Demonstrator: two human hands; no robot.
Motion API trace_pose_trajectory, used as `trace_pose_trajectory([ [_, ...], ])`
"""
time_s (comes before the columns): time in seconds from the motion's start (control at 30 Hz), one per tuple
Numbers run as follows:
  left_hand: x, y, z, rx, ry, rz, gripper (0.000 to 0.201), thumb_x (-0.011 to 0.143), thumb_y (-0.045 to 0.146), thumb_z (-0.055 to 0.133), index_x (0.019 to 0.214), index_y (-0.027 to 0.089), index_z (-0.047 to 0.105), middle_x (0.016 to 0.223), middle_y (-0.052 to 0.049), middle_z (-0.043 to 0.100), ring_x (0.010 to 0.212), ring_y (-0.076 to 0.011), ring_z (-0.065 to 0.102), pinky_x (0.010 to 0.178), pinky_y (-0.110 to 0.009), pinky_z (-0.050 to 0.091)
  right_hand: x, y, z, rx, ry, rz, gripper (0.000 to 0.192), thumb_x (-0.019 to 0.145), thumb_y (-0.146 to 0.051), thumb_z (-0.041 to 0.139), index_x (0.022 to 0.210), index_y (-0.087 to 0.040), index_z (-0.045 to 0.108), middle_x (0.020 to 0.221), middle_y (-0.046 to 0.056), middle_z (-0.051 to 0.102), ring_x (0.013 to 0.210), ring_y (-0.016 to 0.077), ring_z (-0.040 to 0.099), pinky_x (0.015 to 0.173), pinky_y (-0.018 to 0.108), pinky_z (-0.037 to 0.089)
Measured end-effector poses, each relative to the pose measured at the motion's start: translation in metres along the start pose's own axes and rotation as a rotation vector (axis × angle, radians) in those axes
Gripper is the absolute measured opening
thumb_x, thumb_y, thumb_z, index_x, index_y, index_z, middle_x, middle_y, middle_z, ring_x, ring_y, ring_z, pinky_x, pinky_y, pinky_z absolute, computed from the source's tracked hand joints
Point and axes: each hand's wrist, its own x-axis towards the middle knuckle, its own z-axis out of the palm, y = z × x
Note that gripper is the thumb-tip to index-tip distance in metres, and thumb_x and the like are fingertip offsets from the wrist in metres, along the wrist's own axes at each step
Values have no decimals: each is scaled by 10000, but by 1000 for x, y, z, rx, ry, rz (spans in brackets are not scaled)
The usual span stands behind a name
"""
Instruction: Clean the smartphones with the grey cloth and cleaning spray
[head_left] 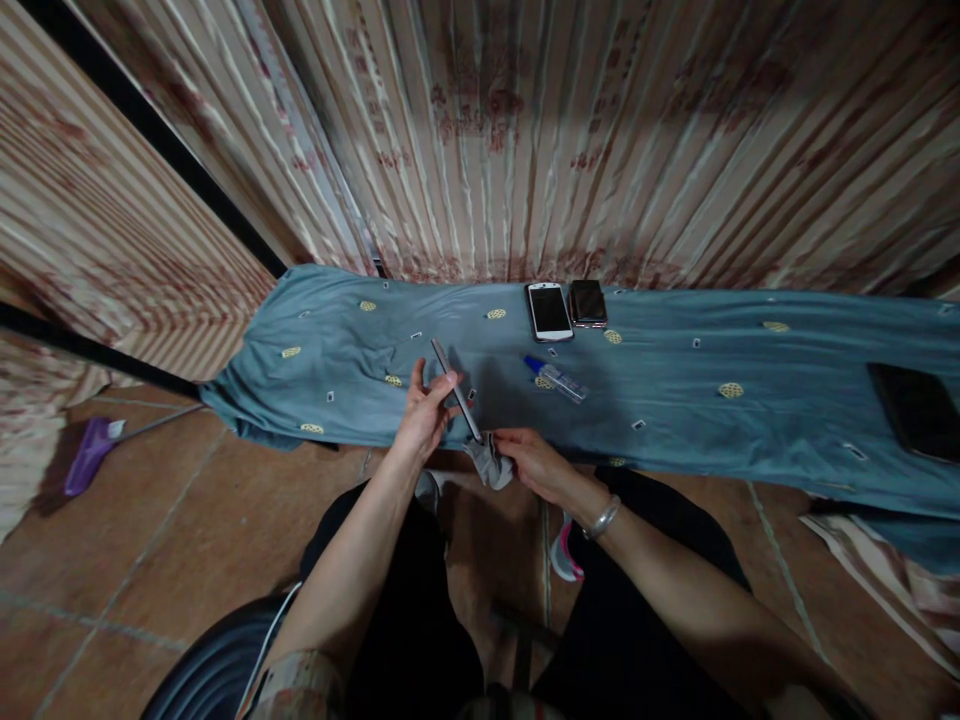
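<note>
Head view: left fingers (433,385) pinch thin phone (455,389) edge-on.

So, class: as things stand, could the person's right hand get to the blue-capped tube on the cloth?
Probably yes. The right hand holds a grey rag at the near edge of the cloth, and the tube lies just beyond it with bare cloth between. It would likely need to drop the rag first.
</note>
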Motion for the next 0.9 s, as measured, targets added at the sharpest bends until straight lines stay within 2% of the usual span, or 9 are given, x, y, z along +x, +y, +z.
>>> trace_pose_trajectory([
  [0.23,-4,-5,4,29,39,54,925,697,63,766,1459,322,311,880,40,642,866,-120,653,835,-290,547,-4,-5,8,-29,18,-46,194,619,-291,736,754,-152,736,728,19,727,600,97,585,620,222,441],
  [0.37,-5,-7,5,61,46,67,932,697,66,764,1470,310,306,921,30,643,830,-116,648,747,-243,538,-11,-11,9,-60,-6,-84,248,671,-260,706,901,-173,732,800,19,747,641,106,627,665,231,478],
  [0.5,-2,-6,2,56,61,79,923,711,94,763,1478,295,289,908,24,644,832,-122,654,675,-217,534,-16,-22,-4,-105,-16,-134,394,729,-295,699,1114,-213,676,865,19,757,743,146,687,704,260,521],
  [0.6,-2,-7,2,48,65,61,934,703,113,779,1475,287,285,911,18,658,829,-134,664,649,-223,540,-16,-31,-16,-210,34,-277,448,783,-320,662,1219,-229,609,998,36,750,882,179,706,775,297,545],
  [0.7,-4,-9,3,33,53,7,870,722,131,773,1451,260,316,892,8,675,821,-145,675,651,-240,548,-17,-34,-21,-424,146,-445,451,858,-314,591,1294,-221,528,1039,56,741,922,193,710,824,340,554],
  [0.8,-5,-11,5,-3,26,-46,742,757,153,752,1392,233,377,865,-2,694,817,-148,684,686,-256,554,-21,-29,-12,-691,214,-579,355,913,-260,527,1266,-225,539,1104,71,726,1018,204,695,911,378,539],
  [0.9,-5,-14,5,-45,-24,-80,541,773,206,747,1252,202,494,840,-6,707,816,-160,700,737,-282,558,-25,-21,0,-941,160,-793,314,930,-200,496,1226,-220,598,1165,88,700,1102,213,653,980,399,518],
])
